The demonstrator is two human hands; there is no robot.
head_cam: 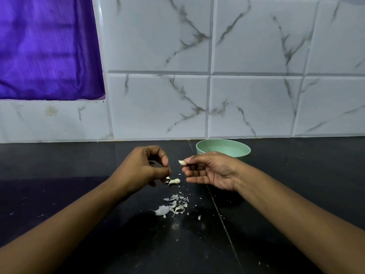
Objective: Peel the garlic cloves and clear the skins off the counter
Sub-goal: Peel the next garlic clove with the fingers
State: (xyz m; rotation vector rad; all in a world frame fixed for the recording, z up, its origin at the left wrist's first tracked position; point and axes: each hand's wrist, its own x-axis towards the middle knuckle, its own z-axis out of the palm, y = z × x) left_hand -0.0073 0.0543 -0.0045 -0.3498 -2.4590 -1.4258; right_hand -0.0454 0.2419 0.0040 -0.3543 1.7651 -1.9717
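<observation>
Peeling step: my right hand (209, 172) pinched a bare clove (182, 162); left hand (145, 171) curled, grip unclear. Next likely: bowl (223, 153) at one o'clock.

Counter (79, 194), lower frame: black stone-look slab, polished, glossy, with faint reflections. Wall tiles (256, 36), upper frame: glazed ceramic, marble-effect grey veining, shiny. Cloth (49, 46), upper left: purple, satiny sheen, softly creased. Bowl (223, 149), right of centre: mint green, smooth, matt, looked like plastic. Skins (175, 204), lower centre: thin, papery, dry, flaky white. Curled skin (174, 181), centre: papery too. Garlic clove (182, 162), centre: peeled, smooth, pale.
</observation>
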